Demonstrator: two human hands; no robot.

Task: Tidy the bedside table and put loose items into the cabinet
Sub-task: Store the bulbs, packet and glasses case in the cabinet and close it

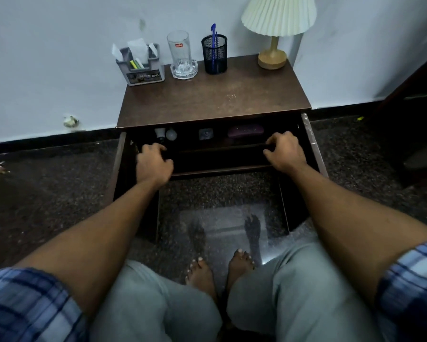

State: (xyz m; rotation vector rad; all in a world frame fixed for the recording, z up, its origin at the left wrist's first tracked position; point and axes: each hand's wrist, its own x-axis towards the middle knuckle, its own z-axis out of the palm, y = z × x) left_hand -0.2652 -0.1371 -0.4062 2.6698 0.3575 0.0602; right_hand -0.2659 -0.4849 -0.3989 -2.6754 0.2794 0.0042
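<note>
Gripping the cabinet's [214,104] inner shelf edge [217,147], left hand [153,164] and right hand [285,151] were clenched. Behind it lay bulbs [166,134], an adapter [205,134] and a purple case [245,131]; on top stood organizer [143,67], glass [181,55], pen holder [214,55], lamp [276,28].

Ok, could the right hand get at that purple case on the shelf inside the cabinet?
Probably yes. The right hand rests on the shelf edge just in front of the purple case; the doors are open and nothing stands between them.

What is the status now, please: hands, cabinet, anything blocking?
Left hand and right hand both grip the dark shelf edge. Dark wooden cabinet open, small items inside. Nothing blocking.
</note>
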